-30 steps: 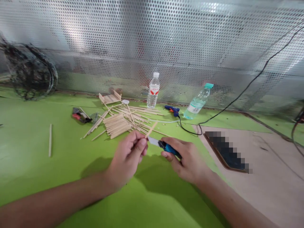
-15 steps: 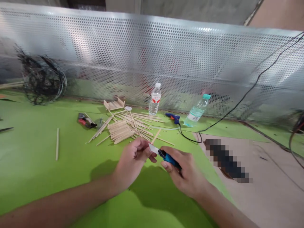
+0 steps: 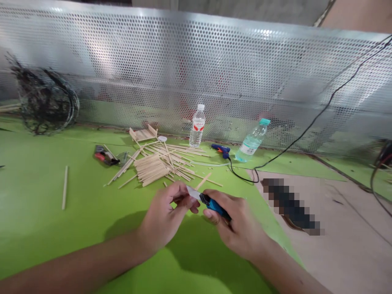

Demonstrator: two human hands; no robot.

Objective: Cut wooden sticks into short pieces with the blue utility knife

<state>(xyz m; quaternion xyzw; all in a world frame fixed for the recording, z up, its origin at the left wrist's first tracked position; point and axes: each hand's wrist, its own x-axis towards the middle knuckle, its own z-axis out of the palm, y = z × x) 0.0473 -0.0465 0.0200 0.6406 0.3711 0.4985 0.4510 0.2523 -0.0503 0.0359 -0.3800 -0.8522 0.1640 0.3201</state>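
Left hand (image 3: pixel 168 210) pinched slim pale wooden stick (image 3: pixel 203 181) above green tabletop (image 3: pixel 88 208); right hand (image 3: pixel 238 218) clamped blue-and-black utility knife (image 3: pixel 217 207), silvery blade (image 3: pixel 193 192) near left fingertips. Clean cutting likely needed shallow strokes, fingertips clear.

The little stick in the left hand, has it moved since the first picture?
Yes, a little: the free end of the held stick has shifted right and closer to the person, judged against the blue glue gun.

Wooden sticks (image 3: pixel 151 168) lie heaped on a green surface (image 3: pixel 33 196).
2 bottles (image 3: pixel 197 132) and a blue glue gun (image 3: pixel 225 151) sit nearby.
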